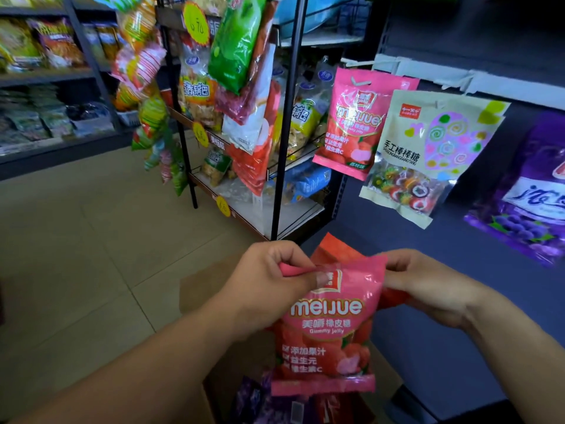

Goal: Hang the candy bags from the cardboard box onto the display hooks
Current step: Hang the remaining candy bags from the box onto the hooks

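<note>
Now I see the pink gummy bag (328,325) at six o'clock, upright above the open cardboard box (195,289). My left grip (269,280) pinches its top-left corner and my right grip (428,289) pinches the top-right. At one o'clock a matching pink bag (354,123) hangs just beside a lollipop bag (428,148).
</note>
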Tool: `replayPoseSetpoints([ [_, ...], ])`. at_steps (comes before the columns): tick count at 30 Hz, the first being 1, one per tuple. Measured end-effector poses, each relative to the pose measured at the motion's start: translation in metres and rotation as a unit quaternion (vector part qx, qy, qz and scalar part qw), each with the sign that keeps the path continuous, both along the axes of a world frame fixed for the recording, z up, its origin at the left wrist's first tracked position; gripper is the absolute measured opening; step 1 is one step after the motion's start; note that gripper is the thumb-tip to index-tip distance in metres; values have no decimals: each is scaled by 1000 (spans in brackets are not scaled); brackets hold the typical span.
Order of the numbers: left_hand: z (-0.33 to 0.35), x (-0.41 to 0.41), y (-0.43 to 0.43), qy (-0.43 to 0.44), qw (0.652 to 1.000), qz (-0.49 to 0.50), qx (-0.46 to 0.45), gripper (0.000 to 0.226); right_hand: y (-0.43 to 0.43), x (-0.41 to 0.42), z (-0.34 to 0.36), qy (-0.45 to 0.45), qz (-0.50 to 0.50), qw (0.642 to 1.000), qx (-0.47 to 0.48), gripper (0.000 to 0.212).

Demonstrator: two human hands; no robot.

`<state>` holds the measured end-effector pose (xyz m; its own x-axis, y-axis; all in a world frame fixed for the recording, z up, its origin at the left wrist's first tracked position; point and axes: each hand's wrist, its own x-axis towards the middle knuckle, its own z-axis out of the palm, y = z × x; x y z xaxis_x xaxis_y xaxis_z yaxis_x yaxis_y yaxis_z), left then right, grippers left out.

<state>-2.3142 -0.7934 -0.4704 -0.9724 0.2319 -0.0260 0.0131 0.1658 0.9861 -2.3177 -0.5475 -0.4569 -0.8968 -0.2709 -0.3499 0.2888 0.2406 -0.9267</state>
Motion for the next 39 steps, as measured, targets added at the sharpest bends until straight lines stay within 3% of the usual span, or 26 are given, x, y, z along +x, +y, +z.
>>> replayPoseSetpoints([
  [5, 9, 1, 2, -60, 995, 34, 78, 20, -4, 4, -3, 62, -84, 991, -79, 61],
  [9, 21, 2, 5, -68, 994, 16, 80, 30, -6, 14, 12, 119, -177, 974, -80, 23],
  [15, 46, 20, 17, 63, 997, 2, -46, 20, 10, 41, 43, 189, -251, 948, -56, 13],
  [18, 64, 25, 22, 80, 993, -39, -77, 13, 23, 49, 69, 199, -272, 941, -29, 15],
  [24, 109, 36, 35, 82, 988, -122, -42, 8, 43, 65, 123, 216, -277, 935, 42, 17],
  [32, 147, 32, 52, 191, 960, -146, -143, 20, 52, 76, 168, 203, -266, 938, 90, 18],
  [36, 161, 28, 57, 204, 960, -139, -131, 21, 51, 83, 182, 217, -250, 938, 106, 16],
  [39, 174, 25, 56, 198, 964, -146, -99, 8, 54, 87, 195, 229, -253, 936, 88, 14],
])
